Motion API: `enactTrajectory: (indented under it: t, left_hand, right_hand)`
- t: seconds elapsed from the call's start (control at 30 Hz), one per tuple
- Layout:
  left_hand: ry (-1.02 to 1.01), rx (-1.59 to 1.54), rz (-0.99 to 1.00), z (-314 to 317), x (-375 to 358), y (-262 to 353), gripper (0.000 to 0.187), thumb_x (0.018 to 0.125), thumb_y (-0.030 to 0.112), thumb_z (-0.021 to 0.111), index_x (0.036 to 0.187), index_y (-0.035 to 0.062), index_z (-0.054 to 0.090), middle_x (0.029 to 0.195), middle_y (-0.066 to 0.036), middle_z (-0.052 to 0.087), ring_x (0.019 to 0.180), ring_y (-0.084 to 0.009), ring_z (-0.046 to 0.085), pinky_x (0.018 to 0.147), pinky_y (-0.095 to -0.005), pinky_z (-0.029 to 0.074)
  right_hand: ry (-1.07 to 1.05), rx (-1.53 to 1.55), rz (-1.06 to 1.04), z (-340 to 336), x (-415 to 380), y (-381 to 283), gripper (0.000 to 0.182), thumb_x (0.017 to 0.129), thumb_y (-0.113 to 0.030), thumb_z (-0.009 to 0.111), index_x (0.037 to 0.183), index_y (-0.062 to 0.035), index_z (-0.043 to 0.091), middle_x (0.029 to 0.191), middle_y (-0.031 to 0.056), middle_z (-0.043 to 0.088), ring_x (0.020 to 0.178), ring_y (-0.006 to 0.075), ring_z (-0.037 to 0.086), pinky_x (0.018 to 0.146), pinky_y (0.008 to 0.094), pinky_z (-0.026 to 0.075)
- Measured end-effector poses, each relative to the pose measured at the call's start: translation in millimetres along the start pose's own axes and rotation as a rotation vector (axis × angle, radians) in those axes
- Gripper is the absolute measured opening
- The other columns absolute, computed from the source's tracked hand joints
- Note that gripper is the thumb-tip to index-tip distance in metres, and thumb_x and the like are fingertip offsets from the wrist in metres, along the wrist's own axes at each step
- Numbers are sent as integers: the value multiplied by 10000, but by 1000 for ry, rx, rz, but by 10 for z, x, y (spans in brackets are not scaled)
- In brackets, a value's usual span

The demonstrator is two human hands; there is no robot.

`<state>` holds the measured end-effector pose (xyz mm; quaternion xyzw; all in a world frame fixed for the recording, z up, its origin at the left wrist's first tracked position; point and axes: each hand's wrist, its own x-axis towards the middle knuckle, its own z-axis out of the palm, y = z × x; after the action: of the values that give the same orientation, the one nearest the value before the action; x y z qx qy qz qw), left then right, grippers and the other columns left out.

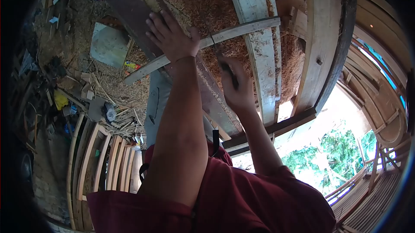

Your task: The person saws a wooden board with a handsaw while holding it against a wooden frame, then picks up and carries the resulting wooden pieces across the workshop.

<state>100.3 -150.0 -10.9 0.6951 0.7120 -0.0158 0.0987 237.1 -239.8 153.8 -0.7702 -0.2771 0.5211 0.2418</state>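
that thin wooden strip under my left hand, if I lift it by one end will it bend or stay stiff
The wooden strip looks long and thin, so it would probably flex and sag a bit at the far end. It seems light for its length. Being flat, it should not roll, though the left hand pressing it suggests it slides easily on the planks.

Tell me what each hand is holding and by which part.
The left hand lies flat on the wooden strip, pressing near its middle, not gripping. The right hand is closed around the handle of a dark, thin tool; what tool cannot be told.
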Motion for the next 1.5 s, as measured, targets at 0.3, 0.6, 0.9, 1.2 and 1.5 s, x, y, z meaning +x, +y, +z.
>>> enactTrajectory:
  t: [0.3, 0.6, 0.9, 1.2, 1.5]
  left_hand:
    - [4, 19, 11, 11, -20, -37, 992, 857, 460, 658, 1667, 21, 292, 1730, -284, 201, 1625, -490, 160, 1299, -661, 181]
    - [15, -61, 5, -63, -11, 15, 921, 874, 369, 634, 1668, 45, 297, 1722, -268, 229, 1617, -489, 193, 1292, -663, 198]
    - [-36, 28, 3, -15, -40, -34, 1023, 852, 469, 678, 1676, 25, 268, 1746, -269, 165, 1637, -474, 120, 1306, -653, 166]
    - [21, -19, 24, -75, -45, -9, 906, 888, 361, 632, 1668, 48, 293, 1710, -286, 244, 1606, -507, 209, 1281, -677, 211]
    - [39, -30, 13, -50, 28, 14, 920, 877, 338, 648, 1673, 57, 281, 1716, -281, 230, 1610, -507, 196, 1291, -672, 194]
  right_hand:
    - [40, 15, -36, 133, 196, 195, 431, 949, -60, 599, 1371, -111, 671, 958, 151, 774, 688, 128, 682, 627, 306, 520]
    - [40, 15, 86, 12, -211, 35, 391, 971, -51, 580, 1353, -60, 666, 1094, 176, 769, 883, 234, 768, 792, 336, 569]
    - [26, 12, 79, -181, -545, -37, 430, 939, -55, 598, 1362, -93, 667, 1019, 209, 772, 843, 299, 792, 746, 367, 581]
    - [14, -13, 71, -91, -400, 80, 438, 947, -65, 595, 1378, -121, 654, 951, 205, 763, 812, 276, 786, 719, 368, 581]
    - [30, 29, -29, 72, 56, 150, 430, 966, -66, 586, 1389, -106, 651, 1026, 186, 771, 714, 227, 729, 685, 350, 561]
